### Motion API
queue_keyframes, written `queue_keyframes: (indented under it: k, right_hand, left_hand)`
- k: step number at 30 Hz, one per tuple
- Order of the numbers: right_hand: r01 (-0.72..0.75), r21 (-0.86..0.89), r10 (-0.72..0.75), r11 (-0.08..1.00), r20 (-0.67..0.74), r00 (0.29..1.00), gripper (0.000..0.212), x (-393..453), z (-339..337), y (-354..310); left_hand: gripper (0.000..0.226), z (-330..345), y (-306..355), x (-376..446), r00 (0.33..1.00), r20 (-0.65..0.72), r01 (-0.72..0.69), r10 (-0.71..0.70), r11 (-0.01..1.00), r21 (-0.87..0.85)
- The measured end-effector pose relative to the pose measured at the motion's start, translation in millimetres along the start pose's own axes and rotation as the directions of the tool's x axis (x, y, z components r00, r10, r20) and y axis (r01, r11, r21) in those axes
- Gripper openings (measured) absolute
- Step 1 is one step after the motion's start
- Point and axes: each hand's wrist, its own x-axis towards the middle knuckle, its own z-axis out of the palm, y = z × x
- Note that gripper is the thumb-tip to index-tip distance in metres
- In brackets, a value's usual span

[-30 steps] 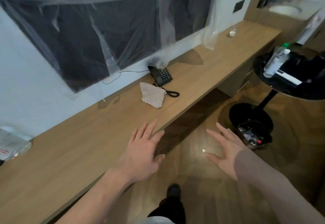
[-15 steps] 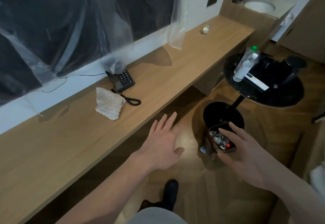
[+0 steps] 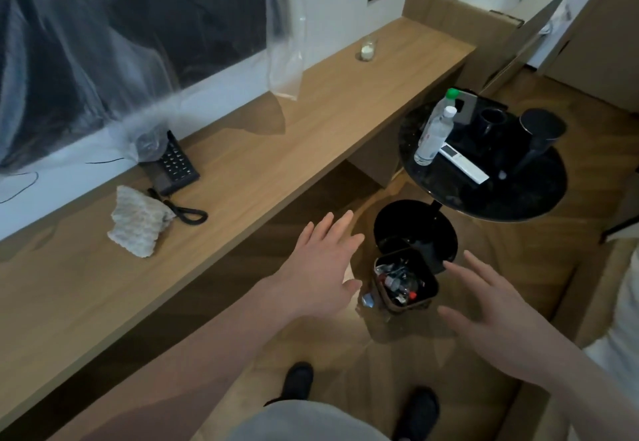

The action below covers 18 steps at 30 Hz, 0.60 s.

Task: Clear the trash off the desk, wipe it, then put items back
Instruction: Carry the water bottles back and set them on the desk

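A long wooden desk (image 3: 269,150) runs along the wall below a dark window covered in clear plastic sheeting (image 3: 138,36). To its right stands a round black side table (image 3: 518,198) carrying two water bottles (image 3: 434,136), a white remote control (image 3: 463,163) and dark cups (image 3: 492,121). On the wood floor between desk and side table sits a small bin (image 3: 406,279), its lid raised, filled with mixed trash. On the desk, a black telephone (image 3: 174,165) sits against the wall with its coiled cord trailing forward; a crumpled pale cloth (image 3: 138,224) lies just beside it, touching the cord. A small glass holding something white (image 3: 367,49) stands near the desk's far end, well apart from the telephone. The left hand (image 3: 320,267) is held in the air left of the bin, fingers spread and straight, holding nothing. The right hand (image 3: 498,316) is held right of the bin, fingers likewise spread and empty. Two dark shoes (image 3: 297,380) show at the lower edge.
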Motion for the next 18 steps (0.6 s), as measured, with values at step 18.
queue_keyframes:
  k: [18]
  right_hand:
    - [0.308, -0.216, -0.272, 0.926, 0.183, 0.945, 0.082, 127, -143, 150]
  left_hand:
    - [0.078, 40, 151, 78, 0.884, -0.056, 0.452, -0.463, 0.880, -0.144]
